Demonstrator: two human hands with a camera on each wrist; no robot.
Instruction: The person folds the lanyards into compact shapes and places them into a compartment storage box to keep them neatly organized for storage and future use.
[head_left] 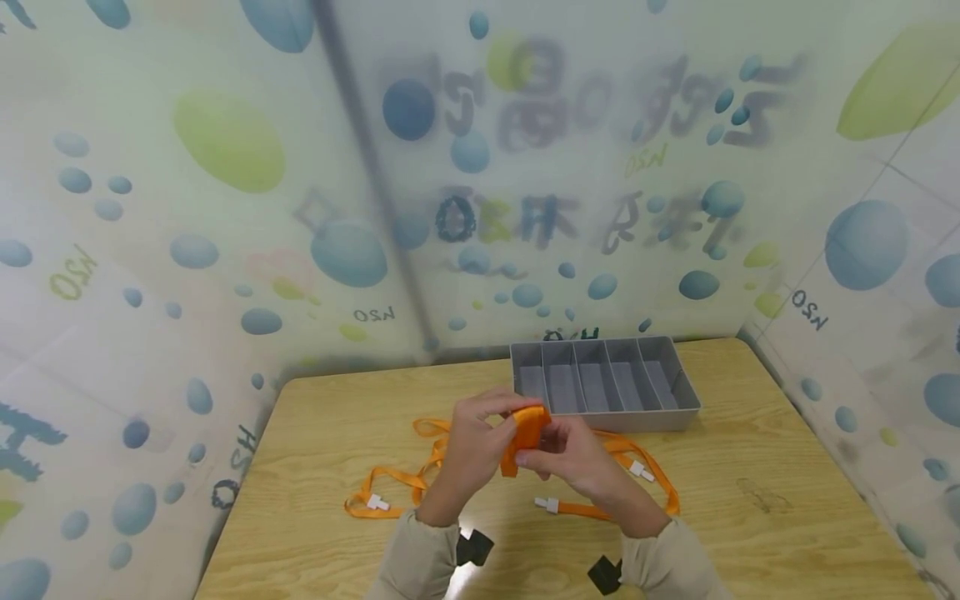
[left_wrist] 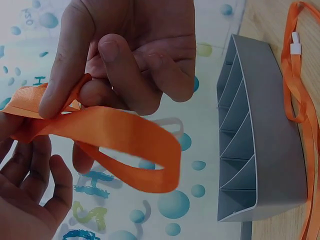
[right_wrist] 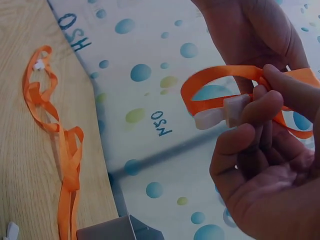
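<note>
In the head view we see a looped orange lanyard (head_left: 529, 425) raised over the wooden table (head_left: 337, 417), pinched by both the left hand (head_left: 476, 437) and right hand (head_left: 577, 458); orange straps (head_left: 585, 510) lie below, near a gray compartment tray (head_left: 622, 423).

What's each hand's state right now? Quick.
Left hand: closed, pinching the folded orange strap.
Right hand: closed, pinching the same strap, with a white clip at its fingers.
</note>
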